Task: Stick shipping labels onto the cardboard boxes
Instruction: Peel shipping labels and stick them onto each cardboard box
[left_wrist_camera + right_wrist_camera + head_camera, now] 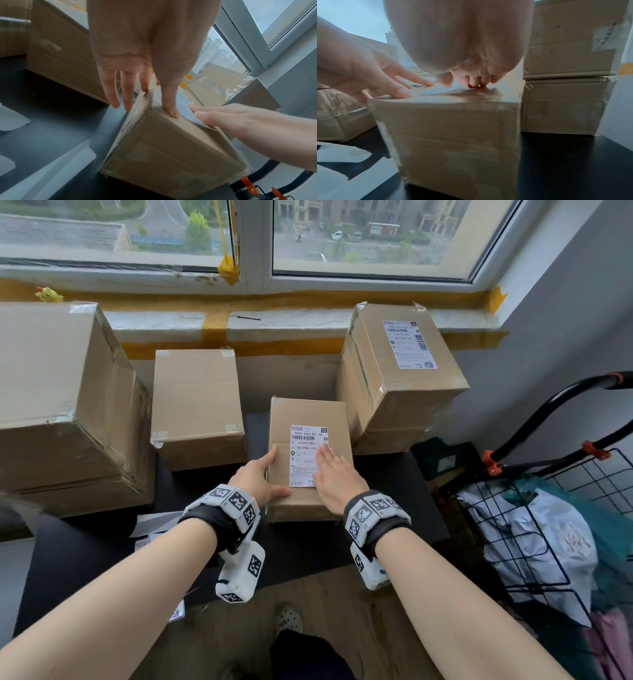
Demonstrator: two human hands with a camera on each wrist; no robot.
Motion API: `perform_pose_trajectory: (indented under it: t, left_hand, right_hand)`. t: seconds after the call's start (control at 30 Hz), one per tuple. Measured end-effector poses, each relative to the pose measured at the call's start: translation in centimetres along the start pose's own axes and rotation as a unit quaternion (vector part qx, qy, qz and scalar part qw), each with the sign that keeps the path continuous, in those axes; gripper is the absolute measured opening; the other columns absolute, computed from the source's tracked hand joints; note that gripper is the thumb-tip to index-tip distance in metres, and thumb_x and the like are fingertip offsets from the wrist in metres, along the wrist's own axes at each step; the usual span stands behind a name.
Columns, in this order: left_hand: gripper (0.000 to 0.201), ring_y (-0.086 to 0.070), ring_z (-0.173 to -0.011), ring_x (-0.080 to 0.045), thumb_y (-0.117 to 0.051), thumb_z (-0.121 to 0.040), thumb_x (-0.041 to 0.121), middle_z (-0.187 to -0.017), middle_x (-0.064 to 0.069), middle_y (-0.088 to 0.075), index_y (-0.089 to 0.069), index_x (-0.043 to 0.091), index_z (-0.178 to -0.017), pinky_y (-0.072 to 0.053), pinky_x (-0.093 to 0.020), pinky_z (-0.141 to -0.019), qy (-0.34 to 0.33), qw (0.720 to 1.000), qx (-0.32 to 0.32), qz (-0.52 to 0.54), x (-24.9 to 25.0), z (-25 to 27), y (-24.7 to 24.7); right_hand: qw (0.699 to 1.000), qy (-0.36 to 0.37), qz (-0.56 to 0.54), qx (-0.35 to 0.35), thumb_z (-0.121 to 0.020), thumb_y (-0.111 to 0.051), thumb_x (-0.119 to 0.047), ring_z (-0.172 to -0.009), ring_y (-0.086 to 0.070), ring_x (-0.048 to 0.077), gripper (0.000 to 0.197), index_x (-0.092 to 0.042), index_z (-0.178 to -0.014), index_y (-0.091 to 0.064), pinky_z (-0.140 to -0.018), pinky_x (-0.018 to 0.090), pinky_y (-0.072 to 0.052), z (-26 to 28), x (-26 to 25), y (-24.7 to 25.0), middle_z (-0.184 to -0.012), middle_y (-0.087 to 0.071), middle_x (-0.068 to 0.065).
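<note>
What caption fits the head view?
Right hand flattens a white shipping label on a small brown cardboard box; left hand steadies it.

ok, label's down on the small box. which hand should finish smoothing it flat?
Right. The right hand already lies flat on the label, fingers straight. The left hand steadies the small box at its left edge, thumb on top, so probably best left there.

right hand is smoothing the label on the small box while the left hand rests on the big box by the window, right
Not quite: the left hand steadies the same small box, at its left edge, as the head view shows. The right hand does press the label.
</note>
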State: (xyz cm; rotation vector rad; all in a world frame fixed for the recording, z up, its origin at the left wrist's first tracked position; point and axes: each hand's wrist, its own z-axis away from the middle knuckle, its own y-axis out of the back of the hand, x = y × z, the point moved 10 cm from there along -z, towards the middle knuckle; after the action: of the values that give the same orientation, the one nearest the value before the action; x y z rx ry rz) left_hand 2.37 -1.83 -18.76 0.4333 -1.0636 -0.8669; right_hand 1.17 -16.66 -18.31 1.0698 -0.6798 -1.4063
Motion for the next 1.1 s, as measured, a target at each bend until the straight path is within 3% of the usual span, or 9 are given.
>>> perform_pose_trajectory:
  t: [0.23, 0.37, 0.47, 0.7, 0.93, 1.1]
  left_hand:
    - [0.088, -0.055, -0.117, -0.025, -0.074, -0.076, 0.039, -0.133, -0.006, -0.054, -0.022, 0.036, -0.146, -0.047, -0.038, -0.097, -0.011, 1.000, 0.012, 0.019, -0.2, 0.5, -0.2]
    - [0.087, -0.055, -0.117, -0.025, -0.075, -0.075, 0.036, -0.136, -0.004, -0.052, -0.023, 0.040, -0.145, -0.047, -0.034, -0.096, -0.004, 0.999, 0.018, 0.039, -0.5, 0.5, -0.3]
    - [0.088, -0.053, -0.119, -0.026, -0.076, -0.075, 0.033, -0.138, -0.005, -0.051, -0.024, 0.039, -0.145, -0.045, -0.035, -0.097, -0.001, 0.998, 0.018, 0.060, -0.6, 0.4, -0.5]
    - [0.100, -0.049, -0.126, -0.022, -0.077, -0.075, 0.025, -0.141, -0.006, -0.048, -0.011, 0.029, -0.149, -0.037, -0.025, -0.101, -0.027, 0.997, -0.047, 0.050, -0.4, -0.3, -1.2]
    - [0.100, -0.045, -0.129, -0.022, -0.077, -0.075, 0.023, -0.143, -0.002, -0.046, -0.011, 0.033, -0.149, -0.034, -0.026, -0.105, -0.024, 0.997, -0.040, 0.065, -0.4, -0.4, -1.4]
    - [0.099, -0.046, -0.128, -0.022, -0.077, -0.075, 0.022, -0.141, -0.003, -0.048, -0.011, 0.033, -0.149, -0.034, -0.026, -0.104, -0.024, 0.996, -0.031, 0.078, -0.6, -0.3, -1.5]
  right_hand:
    - [0.998, 0.058, -0.031, 0.001, -0.102, -0.021, -0.027, -0.148, -0.001, 0.015, 0.054, -0.009, -0.150, -0.004, -0.121, 0.033, -0.003, 1.0, -4.5, -1.7, -0.160, 0.000, 0.004]
    - [0.999, 0.038, -0.009, 0.026, -0.103, -0.019, -0.027, -0.148, -0.003, 0.014, 0.053, -0.008, -0.150, -0.006, -0.121, 0.029, -0.002, 3.3, -1.3, -1.4, -0.160, -0.004, 0.005]
    - [0.999, 0.007, 0.015, 0.035, -0.102, -0.019, -0.029, -0.148, -0.001, 0.016, 0.054, -0.007, -0.150, -0.004, -0.122, 0.032, -0.003, 4.6, 0.2, -2.1, -0.160, -0.002, 0.006]
    - [0.997, 0.056, -0.017, 0.048, -0.101, -0.021, -0.028, -0.148, -0.003, 0.014, 0.054, -0.009, -0.150, -0.006, -0.122, 0.033, -0.004, 4.0, -5.6, -3.0, -0.160, -0.005, 0.004]
    - [0.999, 0.021, 0.008, 0.046, -0.103, -0.018, -0.028, -0.148, -0.005, 0.013, 0.052, -0.009, -0.150, -0.008, -0.120, 0.027, -0.001, 6.0, -0.9, -2.3, -0.160, -0.006, 0.003]
    - [0.999, 0.009, 0.011, 0.046, -0.103, -0.018, -0.032, -0.147, -0.007, 0.013, 0.053, -0.009, -0.150, -0.010, -0.119, 0.027, -0.001, 5.9, -0.3, -2.2, -0.160, -0.009, 0.003]
